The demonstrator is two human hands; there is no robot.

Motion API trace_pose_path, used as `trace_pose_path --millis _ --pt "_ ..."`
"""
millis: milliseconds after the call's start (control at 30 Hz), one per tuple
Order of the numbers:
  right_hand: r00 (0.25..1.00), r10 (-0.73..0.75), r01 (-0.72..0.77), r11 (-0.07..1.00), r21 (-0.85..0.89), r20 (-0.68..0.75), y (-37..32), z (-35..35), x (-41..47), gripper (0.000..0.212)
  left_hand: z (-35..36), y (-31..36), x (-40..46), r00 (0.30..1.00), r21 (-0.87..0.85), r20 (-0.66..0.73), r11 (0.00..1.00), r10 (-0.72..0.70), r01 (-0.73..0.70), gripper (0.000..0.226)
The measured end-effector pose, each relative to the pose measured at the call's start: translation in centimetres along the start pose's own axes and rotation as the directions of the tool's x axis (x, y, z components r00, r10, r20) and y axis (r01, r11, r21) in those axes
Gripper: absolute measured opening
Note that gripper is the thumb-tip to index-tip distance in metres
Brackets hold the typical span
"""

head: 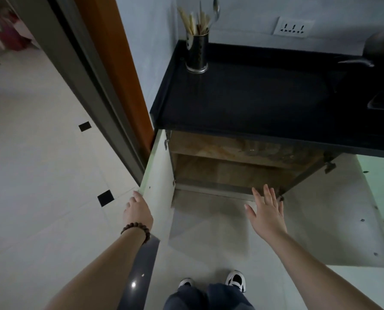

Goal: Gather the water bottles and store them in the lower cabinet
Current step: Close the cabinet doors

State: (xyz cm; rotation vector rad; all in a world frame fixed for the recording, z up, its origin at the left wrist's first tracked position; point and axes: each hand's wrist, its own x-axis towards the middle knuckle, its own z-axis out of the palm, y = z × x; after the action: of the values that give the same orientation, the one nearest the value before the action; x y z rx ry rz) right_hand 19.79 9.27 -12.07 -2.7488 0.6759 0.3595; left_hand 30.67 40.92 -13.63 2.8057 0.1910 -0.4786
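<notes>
The lower cabinet point(231, 173) under the black counter stands with both doors swung out. Inside it I see a wooden shelf and a wooden floor with something faint and clear on the upper shelf, too dim to name. No water bottle is plainly in view. My left hand point(137, 211), with a bead bracelet on the wrist, grips the outer edge of the left door point(157, 186). My right hand point(267, 211) is spread flat with fingers apart, hovering in front of the cabinet's lower frame, holding nothing. The right door point(334, 215) hangs wide to the right.
The black counter point(253, 101) carries a metal utensil holder point(197, 52) with chopsticks and a spoon, and a dark pan point(381, 50) at the far right. A wall socket point(293, 27) sits above. An orange door frame point(119, 63) stands left. My shoes point(235, 280) are on pale floor tiles.
</notes>
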Motion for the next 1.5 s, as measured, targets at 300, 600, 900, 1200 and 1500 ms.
trace_pose_path --millis 300,600,900,1200,1500 --pt "1.0 0.018 -0.018 1.0 -0.017 0.014 0.3 1.0 -1.5 0.062 3.1 3.5 -1.8 0.962 -0.09 0.124 0.969 0.241 -0.231 0.085" --pt "0.985 0.167 -0.166 0.986 0.031 -0.046 6.9 -1.2 -1.8 0.062 5.8 11.3 -1.2 0.864 -0.118 0.31 0.918 0.397 -0.38 0.113" --pt "0.9 0.416 -0.408 0.909 0.08 -0.128 19.2 -4.8 0.6 0.066 8.3 16.8 1.0 0.822 -0.064 0.376 0.897 0.428 -0.438 0.126" --pt "0.824 0.556 -0.544 0.83 0.123 -0.112 25.1 -5.3 1.4 0.081 8.6 21.9 1.8 0.836 -0.067 0.35 0.901 0.423 -0.428 0.125" --pt "0.717 0.697 -0.663 0.681 0.31 0.004 26.0 -4.6 1.2 0.053 8.2 21.8 1.0 0.825 0.029 0.347 0.874 0.447 -0.485 0.119"
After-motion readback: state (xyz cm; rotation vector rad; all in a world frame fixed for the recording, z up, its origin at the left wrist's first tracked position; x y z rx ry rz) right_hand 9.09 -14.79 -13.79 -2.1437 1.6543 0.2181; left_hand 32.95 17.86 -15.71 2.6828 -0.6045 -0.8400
